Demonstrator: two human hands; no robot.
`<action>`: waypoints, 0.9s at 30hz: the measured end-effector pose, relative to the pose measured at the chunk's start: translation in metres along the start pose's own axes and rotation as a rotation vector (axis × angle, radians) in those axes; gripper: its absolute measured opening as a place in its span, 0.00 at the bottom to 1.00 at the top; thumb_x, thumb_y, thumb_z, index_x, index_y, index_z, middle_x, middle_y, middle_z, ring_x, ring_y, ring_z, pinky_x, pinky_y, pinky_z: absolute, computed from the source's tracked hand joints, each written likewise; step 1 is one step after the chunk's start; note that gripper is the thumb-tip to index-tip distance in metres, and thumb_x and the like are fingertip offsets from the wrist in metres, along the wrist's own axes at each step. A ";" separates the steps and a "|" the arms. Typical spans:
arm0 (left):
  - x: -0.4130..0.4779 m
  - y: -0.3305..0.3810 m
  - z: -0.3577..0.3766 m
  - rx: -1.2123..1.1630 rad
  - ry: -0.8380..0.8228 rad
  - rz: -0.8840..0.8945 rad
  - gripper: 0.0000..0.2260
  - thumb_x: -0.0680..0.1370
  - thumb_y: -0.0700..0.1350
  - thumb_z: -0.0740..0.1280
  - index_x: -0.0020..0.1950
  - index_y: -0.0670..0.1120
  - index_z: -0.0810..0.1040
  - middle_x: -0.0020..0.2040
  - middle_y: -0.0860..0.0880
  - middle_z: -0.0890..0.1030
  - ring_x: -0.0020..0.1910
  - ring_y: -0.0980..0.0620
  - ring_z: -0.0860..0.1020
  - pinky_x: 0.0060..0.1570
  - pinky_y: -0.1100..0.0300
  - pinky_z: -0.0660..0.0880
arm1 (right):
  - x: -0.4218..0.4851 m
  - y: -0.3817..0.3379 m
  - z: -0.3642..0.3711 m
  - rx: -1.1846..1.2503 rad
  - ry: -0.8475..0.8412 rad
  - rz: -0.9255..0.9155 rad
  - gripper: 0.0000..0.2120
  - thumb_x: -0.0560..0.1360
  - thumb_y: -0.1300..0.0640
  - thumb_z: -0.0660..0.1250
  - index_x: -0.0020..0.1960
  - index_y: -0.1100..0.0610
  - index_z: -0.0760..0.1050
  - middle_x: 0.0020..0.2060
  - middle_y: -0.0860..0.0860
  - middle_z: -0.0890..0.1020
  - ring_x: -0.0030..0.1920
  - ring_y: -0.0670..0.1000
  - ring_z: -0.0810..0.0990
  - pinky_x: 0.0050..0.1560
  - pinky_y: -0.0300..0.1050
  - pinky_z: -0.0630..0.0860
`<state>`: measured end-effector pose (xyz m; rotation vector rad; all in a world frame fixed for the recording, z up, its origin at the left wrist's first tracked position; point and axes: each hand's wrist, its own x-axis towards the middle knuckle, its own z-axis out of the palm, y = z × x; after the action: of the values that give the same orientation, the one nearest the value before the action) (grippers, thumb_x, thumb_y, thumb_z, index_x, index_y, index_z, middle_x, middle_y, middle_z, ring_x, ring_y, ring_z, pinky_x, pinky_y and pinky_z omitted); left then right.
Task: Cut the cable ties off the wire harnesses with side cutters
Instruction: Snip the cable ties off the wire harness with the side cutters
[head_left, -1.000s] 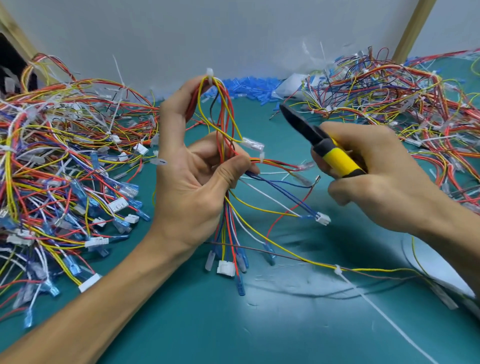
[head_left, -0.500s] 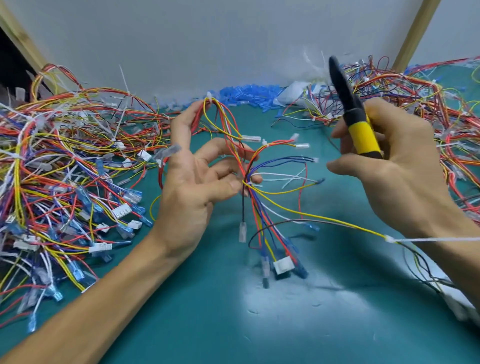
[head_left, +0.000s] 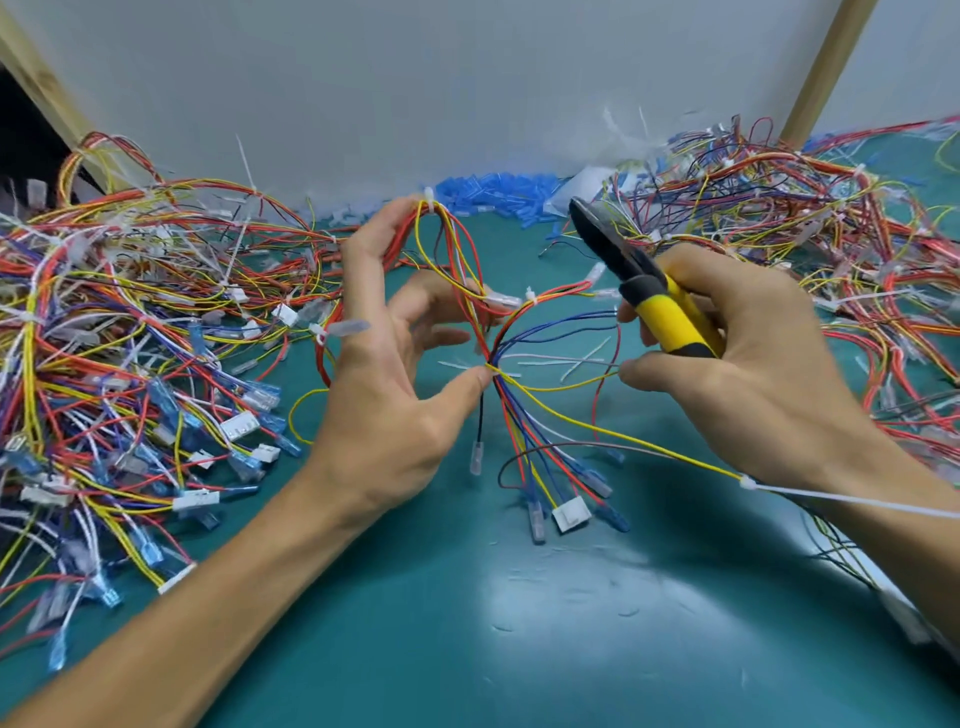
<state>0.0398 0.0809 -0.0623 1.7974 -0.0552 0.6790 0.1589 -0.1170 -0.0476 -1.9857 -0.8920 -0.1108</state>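
Observation:
My left hand (head_left: 395, 384) holds a wire harness (head_left: 524, 405) of red, yellow, blue and white wires above the green mat, thumb and fingers pinching it at a white cable tie (head_left: 485, 368). The loop of the harness rises over my index finger to another white cable tie (head_left: 429, 200). A third tie (head_left: 530, 295) sits on a red and yellow branch. My right hand (head_left: 748, 358) grips yellow-handled side cutters (head_left: 636, 273), their dark jaws pointing up and left, apart from the harness. Its fingertip touches a yellow wire.
A big heap of harnesses (head_left: 130, 332) with blue and white connectors fills the left of the green mat (head_left: 467, 649). Another heap (head_left: 831, 234) lies at the back right. Blue sleeves (head_left: 493, 189) lie along the grey wall. A long white tie (head_left: 852, 500) trails right.
The side cutters have swung down from upright and now point up and left, closer to the harness. My left hand has shifted its pinch onto the tie where the wires fan out.

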 end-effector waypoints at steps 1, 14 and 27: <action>0.001 -0.001 -0.001 0.069 0.021 0.014 0.41 0.70 0.30 0.72 0.77 0.45 0.55 0.54 0.39 0.82 0.54 0.38 0.80 0.54 0.44 0.72 | 0.000 0.000 0.000 0.000 -0.005 -0.001 0.17 0.61 0.53 0.74 0.48 0.58 0.77 0.41 0.62 0.79 0.44 0.66 0.78 0.47 0.64 0.79; -0.003 0.003 -0.004 -0.050 0.099 0.010 0.36 0.72 0.44 0.77 0.71 0.51 0.58 0.47 0.51 0.80 0.37 0.46 0.78 0.38 0.54 0.76 | 0.004 0.002 -0.003 0.050 0.027 0.049 0.15 0.61 0.52 0.75 0.46 0.55 0.79 0.38 0.59 0.78 0.41 0.65 0.76 0.44 0.66 0.77; -0.001 0.003 -0.006 -0.093 0.013 0.069 0.38 0.71 0.27 0.71 0.70 0.48 0.52 0.47 0.43 0.71 0.42 0.42 0.74 0.46 0.47 0.80 | 0.012 0.009 -0.004 0.486 0.124 0.322 0.10 0.70 0.52 0.70 0.42 0.57 0.73 0.27 0.51 0.74 0.28 0.51 0.69 0.31 0.44 0.65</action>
<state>0.0355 0.0845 -0.0589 1.7080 -0.1382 0.7253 0.1744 -0.1166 -0.0465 -1.6174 -0.4543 0.1529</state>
